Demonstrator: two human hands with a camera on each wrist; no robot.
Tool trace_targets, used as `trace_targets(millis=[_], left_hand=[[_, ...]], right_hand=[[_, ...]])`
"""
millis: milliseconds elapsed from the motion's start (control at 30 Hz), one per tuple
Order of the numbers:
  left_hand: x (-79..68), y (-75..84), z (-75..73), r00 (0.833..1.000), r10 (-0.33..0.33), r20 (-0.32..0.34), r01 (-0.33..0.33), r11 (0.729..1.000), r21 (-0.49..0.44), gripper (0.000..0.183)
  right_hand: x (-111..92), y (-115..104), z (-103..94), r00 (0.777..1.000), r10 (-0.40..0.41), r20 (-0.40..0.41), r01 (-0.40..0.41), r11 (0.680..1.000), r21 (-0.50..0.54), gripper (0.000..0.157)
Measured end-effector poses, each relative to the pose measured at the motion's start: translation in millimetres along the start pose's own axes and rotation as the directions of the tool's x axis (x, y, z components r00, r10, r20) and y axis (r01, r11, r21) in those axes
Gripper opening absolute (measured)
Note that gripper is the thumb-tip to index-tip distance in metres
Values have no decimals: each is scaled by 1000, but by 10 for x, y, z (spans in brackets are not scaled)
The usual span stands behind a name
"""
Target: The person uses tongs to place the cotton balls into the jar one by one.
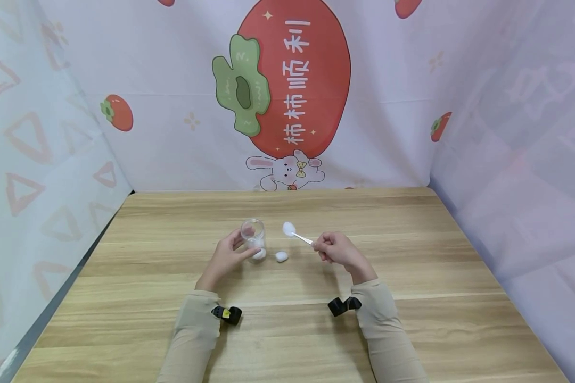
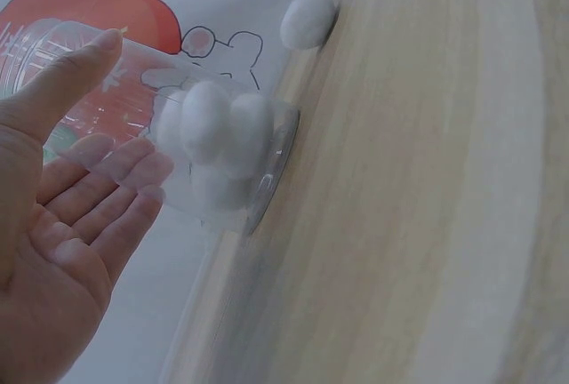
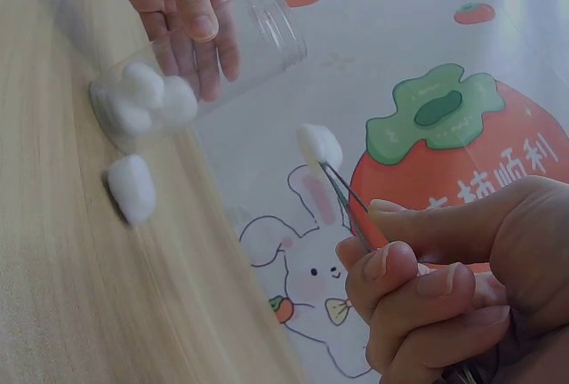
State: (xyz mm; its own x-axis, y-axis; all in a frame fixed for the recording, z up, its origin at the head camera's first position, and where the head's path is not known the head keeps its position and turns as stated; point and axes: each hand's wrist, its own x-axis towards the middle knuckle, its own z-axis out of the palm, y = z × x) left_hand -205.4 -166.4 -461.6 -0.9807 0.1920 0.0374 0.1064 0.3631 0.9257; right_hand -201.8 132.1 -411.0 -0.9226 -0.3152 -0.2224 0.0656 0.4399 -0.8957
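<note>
Clear cylindrical jar: white cotton balls inside
Tweezed ball: white, oval
Left hand: grips jar
Right hand: pinches slim metal tweezers

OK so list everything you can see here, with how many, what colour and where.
Table: one, light brown, in front of the person
Jar: one, clear, toward the table's far side
Cotton balls in the jar: at least three, white, near its bottom
Loose cotton ball: one, white, right of the jar
Tweezers: one pair, silvery, right of the jar
Held cotton ball: one, white, at the tweezers' tips
Printed sheet: one, white with red fruit and a rabbit, behind the table
Wrist cameras: two, black, one per wrist
Sleeves: two, beige, on both arms
Left grip: one, bare, holding the jar
Right grip: one, bare, holding the tweezers
</note>
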Motion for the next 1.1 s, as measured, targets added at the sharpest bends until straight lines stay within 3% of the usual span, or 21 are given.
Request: trace_targets(millis=[533,600,833,1100], left_hand=[[15,-16,15,1000,9,-7,-9,1000,-6,64],[7,9,17,1000,4,-3,-4,1000,-13,63],[-110,318,-19,1000,15,10,-15,1000,9,62],[-105,317,-19,1000,15,10,-15,1000,-18,62]], right_hand=[[25,-164,13,1000,-12,22,11,1000,4,19],[26,-188,16,1000,-7,24,7,1000,10,19],[16,-257,25,1000,-7,25,7,1000,11,19],[34,-330,49,999,-27,30,27,1000,1,19]])
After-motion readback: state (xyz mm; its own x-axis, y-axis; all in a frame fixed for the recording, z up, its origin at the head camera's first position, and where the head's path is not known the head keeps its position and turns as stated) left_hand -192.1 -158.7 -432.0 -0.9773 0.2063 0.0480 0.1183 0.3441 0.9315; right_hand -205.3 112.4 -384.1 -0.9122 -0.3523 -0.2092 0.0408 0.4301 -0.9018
